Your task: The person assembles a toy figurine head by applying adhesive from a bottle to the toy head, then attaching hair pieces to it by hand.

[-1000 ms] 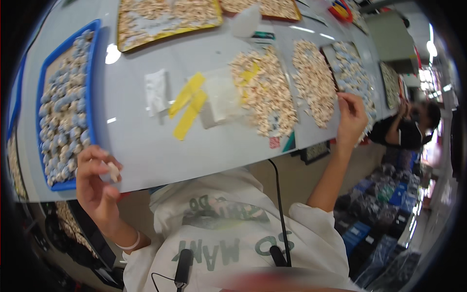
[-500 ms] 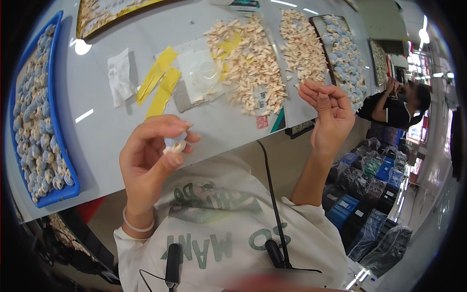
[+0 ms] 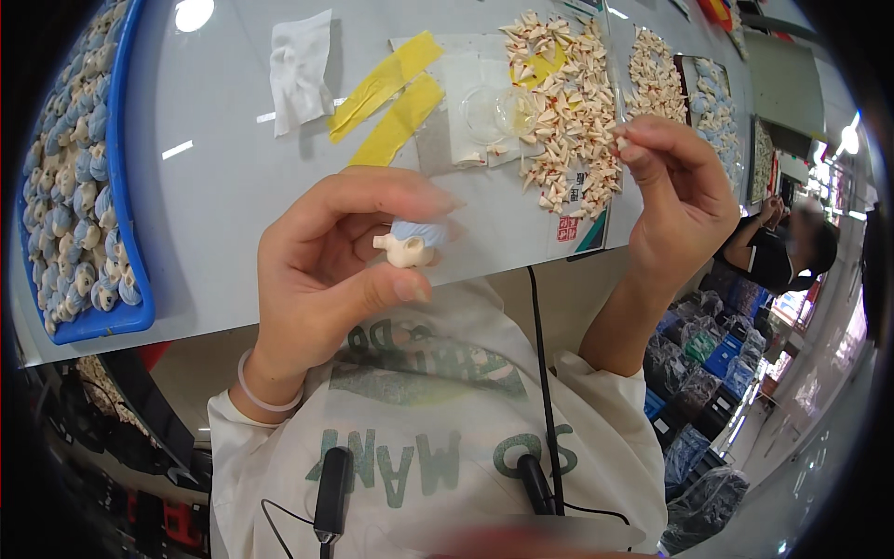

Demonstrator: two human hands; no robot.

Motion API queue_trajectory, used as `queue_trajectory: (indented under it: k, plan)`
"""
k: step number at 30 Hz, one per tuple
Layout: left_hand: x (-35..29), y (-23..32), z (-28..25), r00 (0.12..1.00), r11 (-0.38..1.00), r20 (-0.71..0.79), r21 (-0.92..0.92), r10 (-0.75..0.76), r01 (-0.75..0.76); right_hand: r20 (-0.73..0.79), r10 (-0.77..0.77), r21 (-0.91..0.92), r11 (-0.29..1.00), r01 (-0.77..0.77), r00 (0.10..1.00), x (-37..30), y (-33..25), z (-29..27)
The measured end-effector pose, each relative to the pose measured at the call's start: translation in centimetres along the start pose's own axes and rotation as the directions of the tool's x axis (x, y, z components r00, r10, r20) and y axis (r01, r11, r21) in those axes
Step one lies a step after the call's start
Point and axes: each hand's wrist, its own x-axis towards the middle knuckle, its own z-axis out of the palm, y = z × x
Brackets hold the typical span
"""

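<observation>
My left hand (image 3: 312, 256) holds a small doll head (image 3: 407, 250) between thumb and fingers, above the table's near edge. The head is cream with light blue hair and a short stub pointing left. To the right, my right hand (image 3: 684, 191) pinches a tiny cream piece (image 3: 621, 143) between thumb and forefinger, largely covered by the fingertips. Beyond that hand lies a spread of small pointed cream pieces (image 3: 582, 116), some with reddish ends. A clear round dish (image 3: 480, 112) sits left of the pieces.
A blue tray (image 3: 119, 186) full of similar heads stands at the left. Yellow tape strips (image 3: 396, 121) and a crumpled white tissue (image 3: 300, 74) lie mid-table. Farther right are another pile of cream pieces (image 3: 655, 79) and a tray of heads (image 3: 715, 102). A co-worker (image 3: 773, 247) is at far right.
My left hand has moved right with the doll head, which now shows more of its cream side. My right hand is slightly farther right. The view has shifted, moving the tabletop things rightward.
</observation>
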Motion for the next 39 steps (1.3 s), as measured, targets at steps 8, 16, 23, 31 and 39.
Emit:
queue_trajectory:
  k: [8,16,23,31,39]
  plan:
    - [-0.1,-0.1,0.6,0.996,1.000,-0.086,0.005,-0.006,0.006,0.124,-0.077,-0.094,0.992,0.089,0.989,1.9,-0.2,2.0]
    - [0.3,0.4,0.0,1.000,0.992,-0.005,0.121,-0.030,0.031,0.376,0.020,-0.284,0.954,0.094,0.927,3.5,0.1,2.6]
    - [-0.1,0.0,-0.8,0.999,0.990,0.034,0.140,0.012,-0.017,0.386,-0.031,-0.298,0.942,0.157,0.922,3.7,0.3,3.6]
    - [0.1,-0.5,0.0,0.989,0.981,-0.065,0.154,0.131,-0.120,0.251,-0.022,0.125,0.992,-0.010,0.968,0.5,-2.1,3.5]
    - [0.0,-0.4,-0.2,0.978,0.936,-0.047,0.301,0.203,-0.180,0.272,0.055,0.293,0.946,-0.137,0.961,-3.1,-2.0,6.5]
